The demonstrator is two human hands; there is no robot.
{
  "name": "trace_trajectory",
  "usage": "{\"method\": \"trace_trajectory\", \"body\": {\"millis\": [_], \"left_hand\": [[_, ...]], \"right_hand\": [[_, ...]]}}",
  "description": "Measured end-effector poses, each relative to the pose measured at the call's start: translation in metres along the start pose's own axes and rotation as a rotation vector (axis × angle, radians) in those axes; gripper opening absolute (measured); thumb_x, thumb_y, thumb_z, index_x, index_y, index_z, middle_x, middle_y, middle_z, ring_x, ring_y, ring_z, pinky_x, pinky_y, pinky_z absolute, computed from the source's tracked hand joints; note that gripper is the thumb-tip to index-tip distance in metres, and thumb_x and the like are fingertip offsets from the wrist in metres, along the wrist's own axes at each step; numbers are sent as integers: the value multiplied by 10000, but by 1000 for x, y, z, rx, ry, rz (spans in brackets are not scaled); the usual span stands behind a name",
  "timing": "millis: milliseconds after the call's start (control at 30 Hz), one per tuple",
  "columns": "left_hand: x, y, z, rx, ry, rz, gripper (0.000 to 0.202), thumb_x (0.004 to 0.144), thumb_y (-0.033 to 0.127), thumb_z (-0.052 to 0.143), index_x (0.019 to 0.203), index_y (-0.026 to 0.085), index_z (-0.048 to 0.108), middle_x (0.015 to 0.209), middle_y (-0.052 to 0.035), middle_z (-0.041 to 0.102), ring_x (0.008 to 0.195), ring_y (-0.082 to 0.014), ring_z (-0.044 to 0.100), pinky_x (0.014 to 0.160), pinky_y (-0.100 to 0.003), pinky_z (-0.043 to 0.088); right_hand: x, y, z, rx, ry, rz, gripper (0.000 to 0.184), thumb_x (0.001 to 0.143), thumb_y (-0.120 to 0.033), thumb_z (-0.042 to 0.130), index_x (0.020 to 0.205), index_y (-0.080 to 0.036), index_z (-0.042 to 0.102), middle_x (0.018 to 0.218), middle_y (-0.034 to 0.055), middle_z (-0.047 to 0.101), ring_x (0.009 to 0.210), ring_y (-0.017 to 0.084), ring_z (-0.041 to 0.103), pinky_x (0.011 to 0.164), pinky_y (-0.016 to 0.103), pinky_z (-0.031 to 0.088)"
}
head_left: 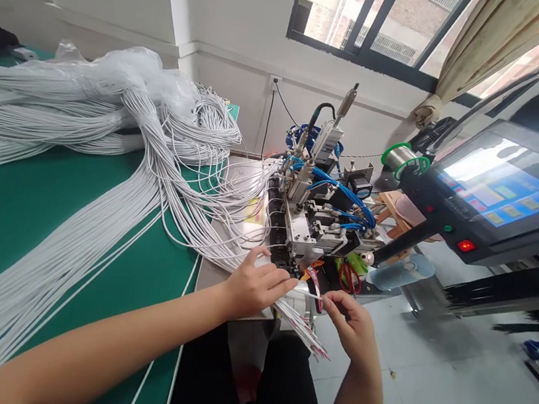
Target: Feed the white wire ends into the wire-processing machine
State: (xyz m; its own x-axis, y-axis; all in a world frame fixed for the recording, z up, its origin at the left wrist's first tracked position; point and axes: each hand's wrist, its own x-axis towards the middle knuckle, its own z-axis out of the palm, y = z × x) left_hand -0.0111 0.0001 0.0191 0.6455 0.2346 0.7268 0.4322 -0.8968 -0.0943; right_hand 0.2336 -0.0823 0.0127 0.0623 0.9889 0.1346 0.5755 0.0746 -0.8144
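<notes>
My left hand rests at the front of a small wire-processing machine, its fingers closed on thin white cables that run back to a big pile. My right hand is just to the right, fingertips pinched on the end of a white cable near the machine's front. A fan of stripped cable ends with coloured cores hangs down between and below the two hands. The machine has blue air hoses and a metal clamp block.
A large heap of white cables covers the green table on the left. A touchscreen panel on an arm stands at the right, with a solder spool behind it. Red-handled scissors lie beside the machine. Grey floor lies lower right.
</notes>
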Motion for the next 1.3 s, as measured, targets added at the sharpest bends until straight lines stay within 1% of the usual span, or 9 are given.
{"method": "trace_trajectory", "body": {"millis": [200,367,533,733,833,933,1033,1100,1300], "left_hand": [[-4,-2,3,-51,-9,22,267,944,155,383,1143,155,561,789,3,680,652,-101,605,855,-358,383],[-9,-2,9,-62,-74,-3,352,845,104,355,1148,127,534,705,-9,661,618,-125,602,696,-319,417],[-10,-1,14,-40,-150,-59,429,751,130,408,1165,107,522,704,-22,651,599,-156,596,707,-348,412],[-8,0,16,-10,-225,-52,370,817,145,395,1158,120,537,725,-36,630,651,-169,600,733,-354,388],[-7,1,13,4,-238,-82,426,811,149,402,1218,117,525,716,-37,626,616,-167,581,709,-348,383],[-7,4,12,43,-265,-153,534,798,161,424,1327,104,466,686,-33,624,561,-171,557,713,-366,380],[-7,6,13,78,-325,-220,534,765,169,476,1295,120,518,684,-45,636,574,-183,568,783,-408,368],[-7,7,13,86,-367,-254,519,743,169,511,1260,139,551,705,-54,650,601,-192,584,830,-433,351],[-3,7,9,66,-499,-289,546,719,206,591,1262,169,550,750,-74,691,645,-214,616,924,-484,310]], "right_hand": [[13,-7,14,32,201,-87,233,925,-401,521,823,-201,582,674,-11,523,572,141,466,549,252,379],[32,-6,35,317,322,-132,285,921,-434,535,758,-202,556,613,-30,440,539,125,396,515,248,333],[48,-3,57,678,309,-45,327,852,-491,625,714,-206,545,576,-45,416,489,105,357,465,232,298],[55,-4,66,850,276,7,346,823,-492,657,674,-205,535,538,-62,383,448,85,303,439,217,256],[55,-4,61,775,280,23,281,820,-456,665,724,-206,578,597,-41,460,486,95,376,473,220,315],[55,-3,52,513,238,24,242,840,-428,636,772,-197,606,665,-11,544,567,124,466,538,237,374],[56,0,47,196,170,-9,261,852,-421,594,747,-182,598,628,-13,534,567,137,462,539,246,361],[58,2,46,81,130,-36,270,859,-413,564,719,-182,576,601,-24,499,553,135,437,532,246,342],[65,8,50,139,48,-59,281,864,-416,531,692,-195,504,610,-39,426,568,130,395,545,243,327]]}}
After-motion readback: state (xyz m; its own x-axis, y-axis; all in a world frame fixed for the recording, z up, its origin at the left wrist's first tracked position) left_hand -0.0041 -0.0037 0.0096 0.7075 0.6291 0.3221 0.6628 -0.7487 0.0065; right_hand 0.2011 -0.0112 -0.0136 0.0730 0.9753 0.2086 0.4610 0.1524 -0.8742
